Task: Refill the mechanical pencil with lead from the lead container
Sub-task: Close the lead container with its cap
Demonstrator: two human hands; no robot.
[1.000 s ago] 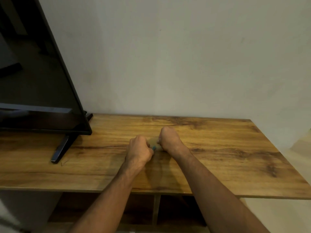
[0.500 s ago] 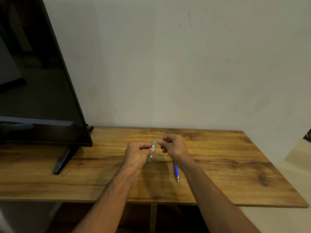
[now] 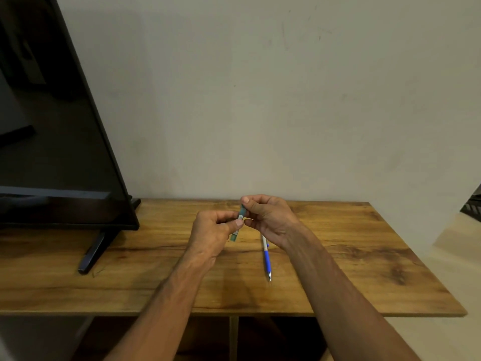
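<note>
A slim teal lead container [image 3: 239, 223] with a white label is held upright above the wooden table [image 3: 364, 256]. My left hand [image 3: 213, 233] pinches its lower half between thumb and fingers. My right hand [image 3: 268, 217] pinches its top end with thumb and forefinger. A blue and white mechanical pencil [image 3: 266, 257] lies on the table just below my right hand, tip pointing toward me. Neither hand touches the pencil.
A large black television [image 3: 52, 152] stands at the left on a dark foot [image 3: 93, 252]. A plain wall runs behind the table. The table's front edge [image 3: 260, 314] is near me, with open shelves below it.
Both hands lifted off the table with the lead container. The pencil, hidden under the hands before, now lies uncovered on the wood. My right hand moved up to the container's top.
</note>
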